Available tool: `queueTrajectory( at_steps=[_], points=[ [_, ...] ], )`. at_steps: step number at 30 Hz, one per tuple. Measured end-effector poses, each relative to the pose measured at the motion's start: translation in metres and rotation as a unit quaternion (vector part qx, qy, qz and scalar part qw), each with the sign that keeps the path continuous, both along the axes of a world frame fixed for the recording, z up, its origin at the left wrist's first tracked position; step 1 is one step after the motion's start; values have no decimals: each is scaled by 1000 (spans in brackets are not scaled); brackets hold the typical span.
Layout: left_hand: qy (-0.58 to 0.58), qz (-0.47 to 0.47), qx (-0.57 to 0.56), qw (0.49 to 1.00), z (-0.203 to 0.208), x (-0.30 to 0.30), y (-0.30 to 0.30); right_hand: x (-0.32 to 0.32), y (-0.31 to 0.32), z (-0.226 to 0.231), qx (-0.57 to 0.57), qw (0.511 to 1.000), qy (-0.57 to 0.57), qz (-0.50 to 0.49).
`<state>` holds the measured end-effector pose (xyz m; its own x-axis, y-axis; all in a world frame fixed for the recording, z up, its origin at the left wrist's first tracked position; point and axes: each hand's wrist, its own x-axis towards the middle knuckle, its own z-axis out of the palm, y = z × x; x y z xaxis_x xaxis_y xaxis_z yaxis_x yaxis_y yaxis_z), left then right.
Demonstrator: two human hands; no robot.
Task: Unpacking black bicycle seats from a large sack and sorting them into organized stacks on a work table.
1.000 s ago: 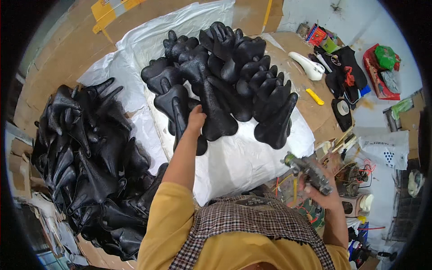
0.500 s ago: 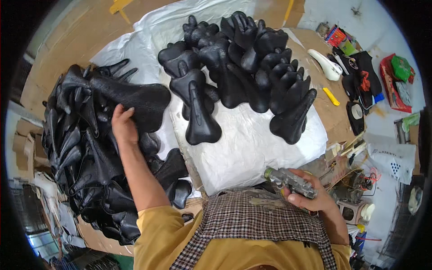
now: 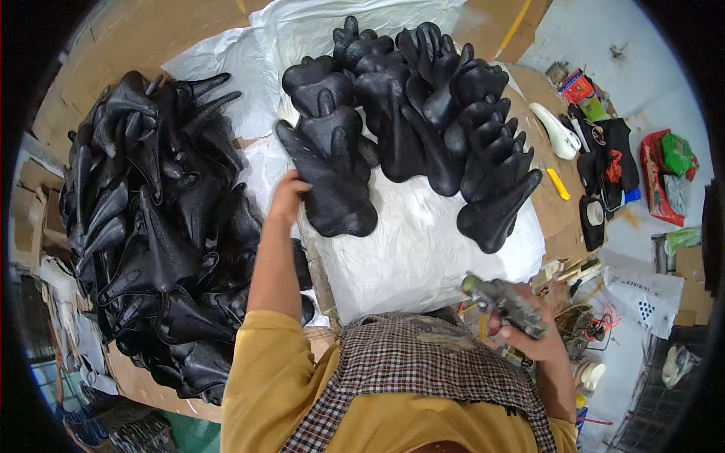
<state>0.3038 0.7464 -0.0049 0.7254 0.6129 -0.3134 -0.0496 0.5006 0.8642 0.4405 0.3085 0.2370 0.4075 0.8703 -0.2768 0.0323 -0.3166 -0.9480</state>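
Observation:
At the left side of the middle group, my left hand (image 3: 287,198) has its fingers closed at the edge of a black bicycle saddle (image 3: 338,198). That saddle's narrow nose points to the far left, and it overlaps another saddle beneath it. My right hand (image 3: 535,332) is wrapped round a grey hand tool (image 3: 507,306) with a green end, in front of my checked apron; motion blur hides which kind of tool it is. More black saddles (image 3: 404,140) stand in overlapping rows on the white sheet (image 3: 408,260).
A heaped pile of black saddles (image 3: 162,249) takes up the left. On the right lie a white saddle (image 3: 555,130), a yellow cutter (image 3: 558,183), a roll of tape (image 3: 595,214) and a red and green bag (image 3: 666,177). Cardboard (image 3: 555,215) covers the bench.
My left hand has moved right from the pile, and the saddle with it now rests against the middle group, its nose turned away from me. My right hand has shifted slightly, keeping the tool.

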Motion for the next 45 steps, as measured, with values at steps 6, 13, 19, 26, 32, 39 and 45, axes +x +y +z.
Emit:
queueTrajectory(
  at_steps=[6, 13, 19, 26, 32, 39, 45],
  points=[
    [168, -97, 322, 927, -27, 27, -41, 9, 15, 8, 81, 995, 22, -51],
    [-43, 73, 80, 993, 40, -44, -80, 8, 29, -3, -63, 996, 61, 0],
    [-128, 224, 97, 961, 55, -125, -29, 15, 60, 14, 99, 993, -9, -57],
    [-166, 190, 64, 966, 50, -97, 14, 21, 43, 9, -23, 999, -34, -3],
    [-165, 21, -20, 986, 4, 10, 54, 20, 51, -4, -7, 1000, 20, -19],
    [-79, -34, -41, 995, 7, 42, 39, 19, 50, -19, -2, 999, 38, -32],
    [25, 163, 340, 926, 148, -29, 8, 15, 58, -26, -70, 997, 20, 11]
  ],
)
